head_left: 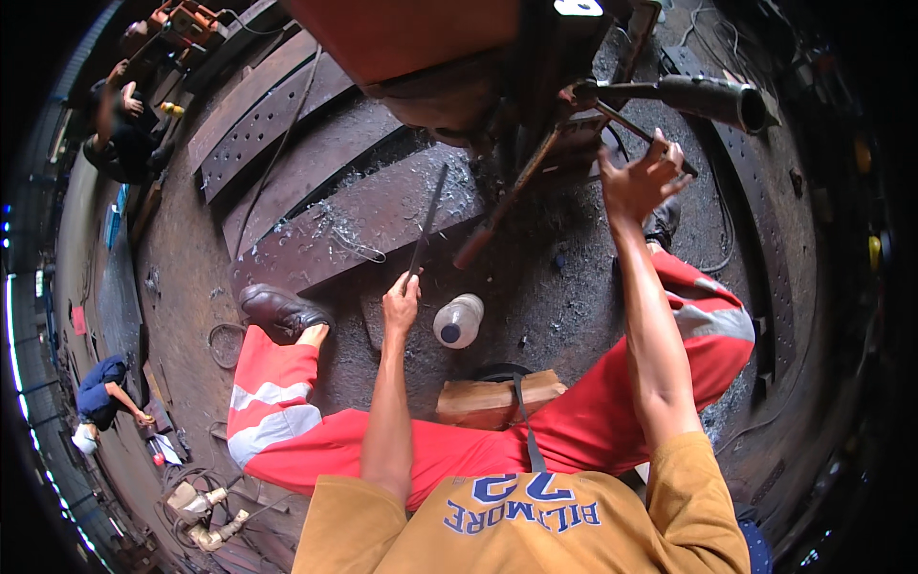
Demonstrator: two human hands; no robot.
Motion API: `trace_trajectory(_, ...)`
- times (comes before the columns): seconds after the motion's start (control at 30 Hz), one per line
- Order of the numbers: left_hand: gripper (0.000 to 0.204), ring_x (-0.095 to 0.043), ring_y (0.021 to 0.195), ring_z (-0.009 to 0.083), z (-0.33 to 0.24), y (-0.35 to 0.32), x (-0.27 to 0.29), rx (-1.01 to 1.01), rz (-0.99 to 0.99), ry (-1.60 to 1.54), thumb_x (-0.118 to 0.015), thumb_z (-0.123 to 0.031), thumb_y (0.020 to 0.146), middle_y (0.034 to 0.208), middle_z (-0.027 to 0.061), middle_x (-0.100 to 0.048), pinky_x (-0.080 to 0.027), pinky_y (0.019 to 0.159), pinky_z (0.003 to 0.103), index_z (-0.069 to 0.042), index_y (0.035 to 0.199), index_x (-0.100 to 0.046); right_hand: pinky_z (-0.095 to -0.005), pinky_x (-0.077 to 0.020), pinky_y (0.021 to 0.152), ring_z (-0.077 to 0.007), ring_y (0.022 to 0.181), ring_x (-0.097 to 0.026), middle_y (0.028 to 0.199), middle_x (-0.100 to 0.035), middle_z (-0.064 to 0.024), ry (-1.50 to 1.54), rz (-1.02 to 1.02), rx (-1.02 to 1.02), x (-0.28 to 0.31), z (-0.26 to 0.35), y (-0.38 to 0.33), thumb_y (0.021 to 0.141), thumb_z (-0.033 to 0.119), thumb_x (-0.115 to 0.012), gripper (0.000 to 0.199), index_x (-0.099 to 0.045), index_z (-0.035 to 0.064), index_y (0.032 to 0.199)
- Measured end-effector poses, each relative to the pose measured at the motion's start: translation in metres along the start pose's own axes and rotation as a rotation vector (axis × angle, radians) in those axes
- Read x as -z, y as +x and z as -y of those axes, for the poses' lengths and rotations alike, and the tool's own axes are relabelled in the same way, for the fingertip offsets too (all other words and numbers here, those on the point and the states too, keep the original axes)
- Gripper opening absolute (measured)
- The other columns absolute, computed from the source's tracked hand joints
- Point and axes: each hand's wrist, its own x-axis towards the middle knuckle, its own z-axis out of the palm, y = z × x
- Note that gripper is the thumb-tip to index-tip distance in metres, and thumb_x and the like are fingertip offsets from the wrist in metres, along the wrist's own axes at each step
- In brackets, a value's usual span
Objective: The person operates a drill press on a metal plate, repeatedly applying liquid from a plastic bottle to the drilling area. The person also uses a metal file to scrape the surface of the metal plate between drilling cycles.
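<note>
Head view: at 12 o'clock, a red drilling machine [421,48] is seen. At 2 o'clock, the right hand [634,187] is placed by its dark lever [622,121], with the fingers partly bent; whether the lever is gripped cannot be told, as the hand is blurred. Near the middle, a thin dark rod [429,218] is held tight in the left hand [401,304], and its tip is pointed between 12 and 1 o'clock. Metal curls [459,177] are strewn on a brown steel plate [316,253] at 10 o'clock. At the left hand's 3 o'clock, a plastic bottle [465,316] is seen. The step in hand is judged to be the working of the dark lever. For the next move, a firm hold on it seems to be called for, with the rod kept well apart from the machine.
</note>
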Motion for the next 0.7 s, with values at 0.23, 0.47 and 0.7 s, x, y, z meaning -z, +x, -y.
trace_trajectory(0.23,0.028,-0.066,0.064,0.0248,-0.012,0.008,0.009,-0.124,0.155,0.248,-0.060,-0.029,0.100,0.072,0.0184,-0.065,-0.049,0.063,0.039,-0.010,0.116,-0.072,-0.0556,-0.0375,0.101,-0.0283,0.102,-0.059,0.099,-0.060,-0.0084,0.243,-0.094,0.186,-0.008,-0.044,0.028,0.081,0.027,-0.070,0.036,-0.059,0.0102,0.111)
trace_trajectory(0.47,0.027,-0.065,0.089,0.0496,-0.008,0.045,-0.017,-0.196,0.112,0.457,-0.053,-0.030,0.102,0.089,0.0295,-0.067,-0.052,0.073,0.057,-0.006,0.108,-0.063,-0.0495,-0.0366,0.101,-0.0288,0.101,-0.059,0.100,-0.061,-0.0093,0.172,-0.149,0.203,-0.014,-0.038,0.025,0.081,0.023,-0.068,0.034,-0.058,0.0074,0.110)
trace_trajectory(0.7,0.025,-0.066,0.083,0.0507,0.022,0.049,-0.031,-0.200,0.091,0.553,-0.052,-0.029,0.102,0.081,0.0317,-0.066,-0.053,0.069,0.062,-0.006,0.103,-0.060,-0.0486,-0.0363,0.099,-0.0265,0.098,-0.058,0.097,-0.059,-0.0070,0.168,-0.186,0.191,-0.019,-0.043,0.025,0.080,0.024,-0.067,0.032,-0.057,0.0088,0.106)
